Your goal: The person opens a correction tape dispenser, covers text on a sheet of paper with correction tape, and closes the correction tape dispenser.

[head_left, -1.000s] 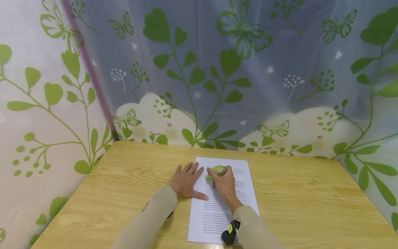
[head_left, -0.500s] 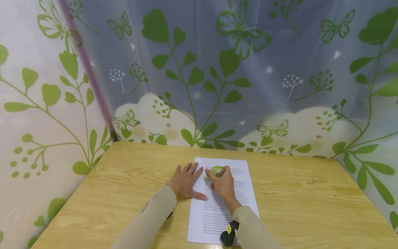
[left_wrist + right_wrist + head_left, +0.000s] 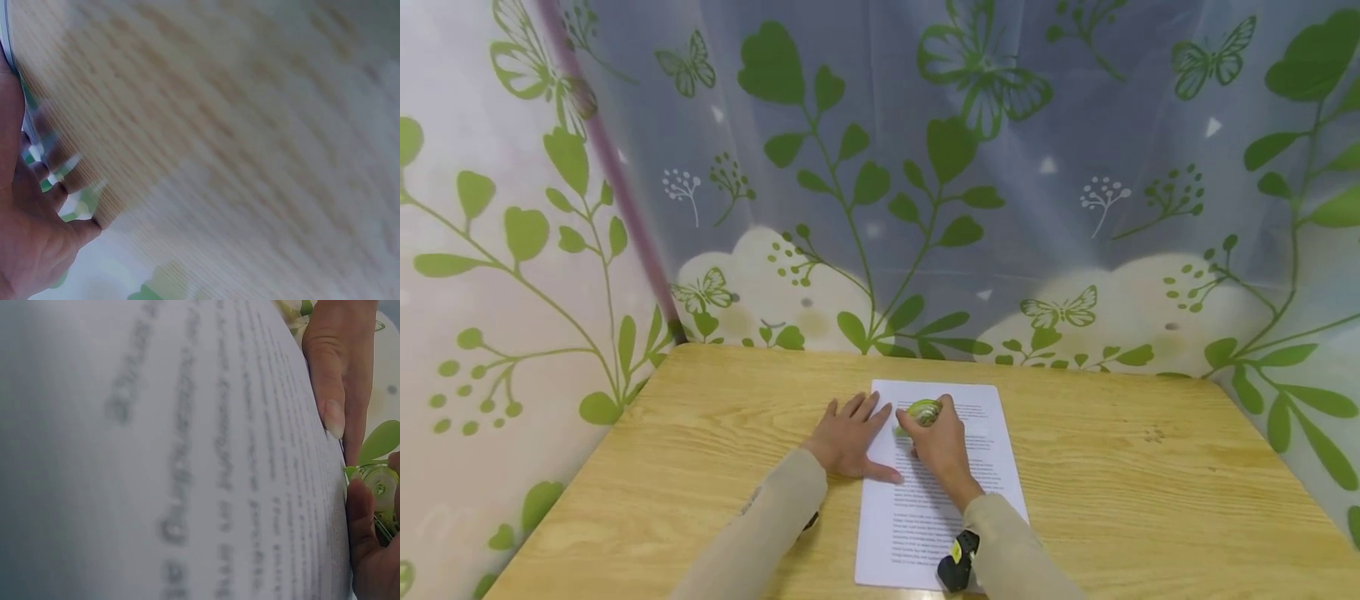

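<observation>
My left hand [image 3: 850, 437] lies spread, its fingers and thumb on the left edge of a printed sheet of paper [image 3: 876, 542]. Over the upper text, my right hand [image 3: 943, 446] pinches a green, see-through correction tape [image 3: 923, 410] between thumb and fingers. In the right wrist view the correction tape [image 3: 380, 481] shows a round clear case, partly covered by the fingers. The left hand [image 3: 337, 369] appears beyond the sheet's curved outline there. Its tip against the paper is hidden. The left wrist view shows part of the left hand [image 3: 37, 237] above wood grain.
The paper lies on a wood-grain table [image 3: 700, 467]. Behind it hangs a curtain [image 3: 880, 167] printed with leaves and butterflies, which also runs along both sides. A black wrist device [image 3: 957, 567] sits under the right sleeve [image 3: 1018, 550], over the sheet's lower edge.
The right hand and the correction tape have shifted slightly left over the paper. The left hand stays in place.
</observation>
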Demonstrator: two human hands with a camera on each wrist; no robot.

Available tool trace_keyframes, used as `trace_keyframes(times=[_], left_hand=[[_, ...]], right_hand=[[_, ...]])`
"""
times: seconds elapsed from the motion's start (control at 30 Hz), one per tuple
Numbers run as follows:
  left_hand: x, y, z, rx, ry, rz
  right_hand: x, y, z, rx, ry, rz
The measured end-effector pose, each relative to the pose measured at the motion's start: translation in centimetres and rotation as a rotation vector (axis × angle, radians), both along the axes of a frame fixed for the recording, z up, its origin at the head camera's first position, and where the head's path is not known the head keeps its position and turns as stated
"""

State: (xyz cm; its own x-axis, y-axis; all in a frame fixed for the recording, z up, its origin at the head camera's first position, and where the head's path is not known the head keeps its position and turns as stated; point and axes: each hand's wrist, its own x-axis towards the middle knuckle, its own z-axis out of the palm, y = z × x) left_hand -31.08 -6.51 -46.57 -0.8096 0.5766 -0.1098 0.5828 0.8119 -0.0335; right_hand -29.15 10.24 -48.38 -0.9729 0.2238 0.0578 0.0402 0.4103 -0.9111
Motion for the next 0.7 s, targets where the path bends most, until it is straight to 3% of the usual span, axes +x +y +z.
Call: trace_keyframes(times=[0.7], left_hand=[[0.15, 0.07, -0.19, 0.007, 0.018, 0.002]], right_hand=[[-0.13, 0.83, -0.52, -0.042, 0.020, 0.011]])
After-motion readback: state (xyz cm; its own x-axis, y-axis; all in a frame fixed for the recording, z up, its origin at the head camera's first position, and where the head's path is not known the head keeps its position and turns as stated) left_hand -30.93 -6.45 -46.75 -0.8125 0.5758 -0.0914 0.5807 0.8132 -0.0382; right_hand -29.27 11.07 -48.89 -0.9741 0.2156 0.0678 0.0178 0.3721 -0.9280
